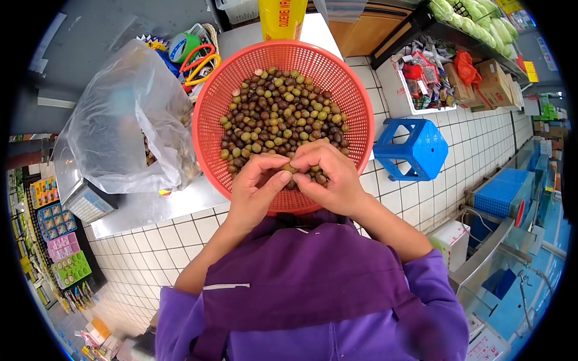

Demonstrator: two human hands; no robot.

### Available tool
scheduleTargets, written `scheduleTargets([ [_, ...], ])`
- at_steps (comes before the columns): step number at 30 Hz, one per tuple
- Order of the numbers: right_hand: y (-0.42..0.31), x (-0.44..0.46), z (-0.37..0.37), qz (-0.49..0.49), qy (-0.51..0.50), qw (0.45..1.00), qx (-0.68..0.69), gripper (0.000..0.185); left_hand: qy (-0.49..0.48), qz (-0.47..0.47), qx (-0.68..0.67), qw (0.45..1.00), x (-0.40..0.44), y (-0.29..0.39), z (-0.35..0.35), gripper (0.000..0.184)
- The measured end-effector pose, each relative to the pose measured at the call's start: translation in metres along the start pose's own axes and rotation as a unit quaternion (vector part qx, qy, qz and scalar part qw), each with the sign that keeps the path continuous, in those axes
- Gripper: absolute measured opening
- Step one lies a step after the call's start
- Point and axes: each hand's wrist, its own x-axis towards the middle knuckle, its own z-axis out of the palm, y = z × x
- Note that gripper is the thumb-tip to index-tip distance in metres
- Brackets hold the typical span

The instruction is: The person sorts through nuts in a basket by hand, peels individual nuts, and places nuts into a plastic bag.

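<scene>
A red plastic basket (211, 108) with perforated walls stands before me, holding many small round fruits (283, 111) in green and brown. Over its near edge, my left hand (257, 186) and my right hand (331, 179) meet fingertip to fingertip. Between their pinched thumbs and forefingers is one small greenish fruit (290, 168), partly covered by the fingers. More fruits show just below the right hand's fingers.
Left of the basket sits a large clear plastic bag (114, 120) on the metal table (156, 210), near a scale (90, 201). Scissors (201, 69) and green tape (182, 48) lie behind it. A blue stool (415, 147) stands on the tiled floor at right.
</scene>
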Motion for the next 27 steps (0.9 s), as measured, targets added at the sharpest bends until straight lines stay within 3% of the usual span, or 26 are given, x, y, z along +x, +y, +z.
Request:
scheduleTargets([
  [1, 0.0, 0.0, 0.0, -0.052, 0.017, 0.998, -0.028, 0.022, 0.002, 0.021, 0.001, 1.0, -0.002, 0.0, 0.001, 0.019],
  [5, -0.005, 0.001, 0.0, -0.057, 0.027, 0.998, -0.019, 0.021, 0.006, 0.091, -0.001, 0.996, -0.003, -0.004, 0.003, 0.019],
  [9, -0.009, -0.001, -0.004, 0.058, 0.011, 0.992, 0.109, 0.019, 0.0, 0.129, 0.07, 0.989, -0.003, 0.002, 0.004, 0.022],
  [10, -0.009, -0.001, -0.004, 0.098, 0.009, 0.983, 0.152, 0.019, 0.001, 0.144, 0.142, 0.979, -0.003, 0.006, 0.003, 0.023],
  [14, -0.014, -0.004, -0.003, 0.134, -0.016, 0.974, 0.183, 0.017, -0.012, 0.203, 0.295, 0.934, -0.001, 0.017, 0.001, 0.024],
  [16, -0.013, -0.005, -0.001, 0.204, -0.006, 0.927, 0.315, 0.015, -0.006, 0.182, 0.262, 0.948, -0.001, 0.018, 0.001, 0.022],
  [19, -0.003, 0.0, -0.012, 0.245, -0.039, 0.892, 0.378, 0.015, 0.01, 0.135, 0.228, 0.964, 0.0, 0.018, 0.0, 0.019],
  [20, -0.002, 0.007, -0.016, 0.271, -0.028, 0.91, 0.312, 0.014, 0.019, 0.108, 0.226, 0.968, 0.0, 0.018, -0.002, 0.019],
  [22, 0.024, 0.012, -0.021, 0.219, -0.054, 0.969, 0.101, 0.013, 0.038, 0.111, 0.328, 0.937, 0.012, 0.023, -0.009, 0.018],
  [23, 0.031, 0.013, -0.025, 0.198, -0.102, 0.974, -0.035, 0.013, 0.027, 0.111, 0.373, 0.921, 0.019, 0.017, -0.019, 0.019],
  [24, 0.043, 0.008, -0.021, 0.197, -0.102, 0.974, -0.035, 0.013, 0.016, 0.11, 0.418, 0.901, 0.024, 0.009, -0.028, 0.021],
  [25, 0.056, 0.0, -0.016, 0.152, -0.174, 0.966, -0.115, 0.014, 0.016, 0.11, 0.418, 0.902, 0.027, 0.006, -0.032, 0.021],
  [26, 0.065, -0.005, -0.013, 0.104, -0.243, 0.945, -0.192, 0.015, 0.002, 0.155, 0.52, 0.84, 0.028, 0.004, -0.034, 0.022],
  [27, 0.06, -0.008, -0.01, 0.144, -0.297, 0.918, -0.221, 0.016, -0.011, 0.197, 0.614, 0.765, 0.029, 0.001, -0.036, 0.024],
])
